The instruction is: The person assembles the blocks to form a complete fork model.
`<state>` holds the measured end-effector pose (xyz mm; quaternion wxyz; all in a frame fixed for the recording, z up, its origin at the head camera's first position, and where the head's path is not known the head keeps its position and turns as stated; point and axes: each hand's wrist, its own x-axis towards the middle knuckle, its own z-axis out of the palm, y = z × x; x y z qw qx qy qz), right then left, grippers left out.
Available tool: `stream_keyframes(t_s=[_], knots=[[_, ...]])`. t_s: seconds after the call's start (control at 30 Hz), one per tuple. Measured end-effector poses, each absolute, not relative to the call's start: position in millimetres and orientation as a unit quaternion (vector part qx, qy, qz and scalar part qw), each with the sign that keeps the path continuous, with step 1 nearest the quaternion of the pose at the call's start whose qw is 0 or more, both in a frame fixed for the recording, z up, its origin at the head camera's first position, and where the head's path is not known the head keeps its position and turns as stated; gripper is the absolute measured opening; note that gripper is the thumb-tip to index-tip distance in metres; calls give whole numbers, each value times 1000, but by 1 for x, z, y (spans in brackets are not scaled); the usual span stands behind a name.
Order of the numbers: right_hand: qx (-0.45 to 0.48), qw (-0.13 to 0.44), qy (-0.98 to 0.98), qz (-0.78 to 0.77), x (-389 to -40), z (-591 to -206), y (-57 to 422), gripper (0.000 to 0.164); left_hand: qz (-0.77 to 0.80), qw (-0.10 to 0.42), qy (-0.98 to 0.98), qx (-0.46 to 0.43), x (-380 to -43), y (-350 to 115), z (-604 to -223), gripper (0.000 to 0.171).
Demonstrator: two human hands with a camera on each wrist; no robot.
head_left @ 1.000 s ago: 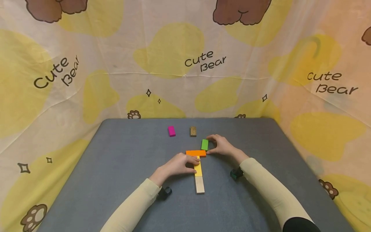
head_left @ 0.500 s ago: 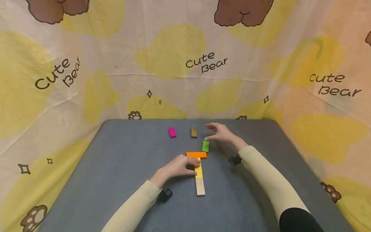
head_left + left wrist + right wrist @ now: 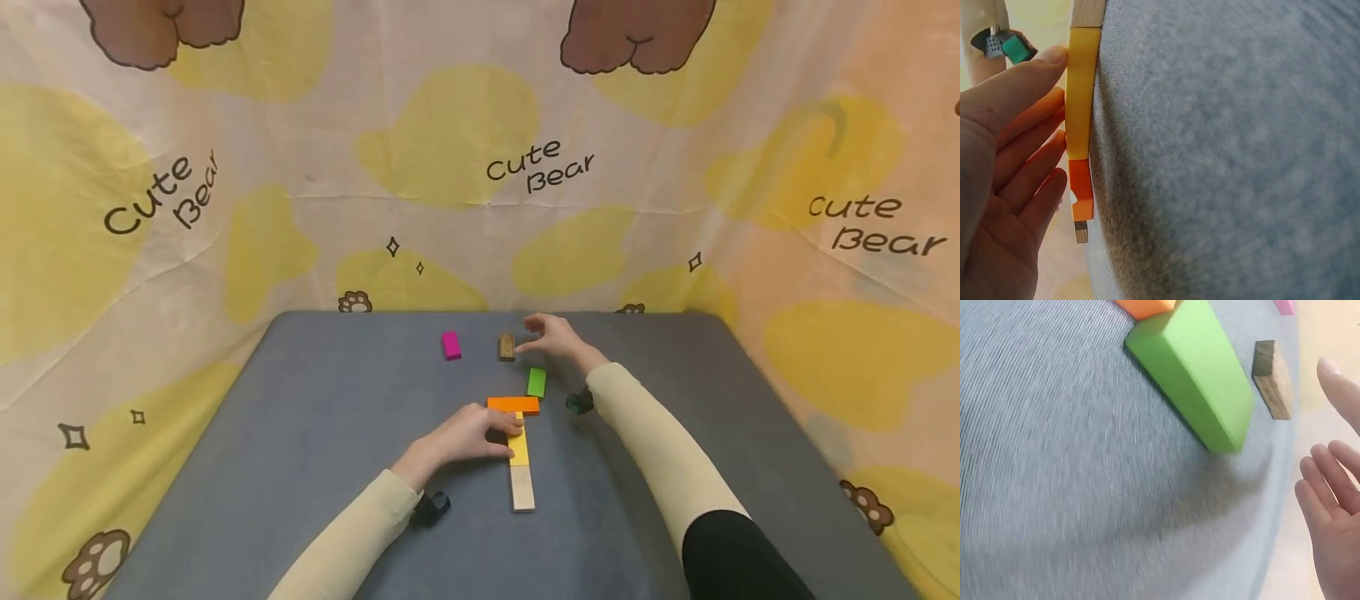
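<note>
My left hand (image 3: 467, 435) rests its fingertips and thumb on a yellow block (image 3: 519, 450); the left wrist view shows the thumb and fingertips against that block's face. A pale wooden block (image 3: 522, 488) adjoins its near end, and an orange block (image 3: 513, 406) lies crosswise at its far end. At the orange block's right end stands a green block (image 3: 537, 382). My right hand (image 3: 558, 338) is over the far part of the table, thumb tip close to the right side of a brown wood-grain block (image 3: 507, 347). Nothing lies between its spread thumb and fingers in the right wrist view.
A magenta block (image 3: 451, 346) lies left of the brown one, near the table's back edge. The grey table (image 3: 315, 467) is backed by a printed cloth (image 3: 420, 142) hanging behind and at both sides.
My right hand has left the green block, moving back and then left to beside the brown block. My left hand stays on the yellow block.
</note>
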<state>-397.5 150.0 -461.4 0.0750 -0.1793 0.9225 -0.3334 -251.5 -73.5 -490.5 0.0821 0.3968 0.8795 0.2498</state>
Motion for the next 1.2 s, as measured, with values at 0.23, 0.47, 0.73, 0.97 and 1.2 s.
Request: stream_keyframes(t_s=[0.23,0.47,0.73,0.97,1.2], knots=[[-167,91,924,-331,-401,-473,137,73,244,72,878,405,-252,-74,-491,41],[-145,96,932,-317,-398,-481,134,73,243,70,875,412,-252,-74,-491,41],[-147,89,931,-322,-395,-487,131,69,240,69,878,407,-252,-75,-491,42],[-142,80,932,-322,-398,-493,129,66,246,70,878,405,-253,-76,-492,42],[-134,80,934,-321,-399,-492,127,65,249,70,876,408,-252,-76,-492,42]])
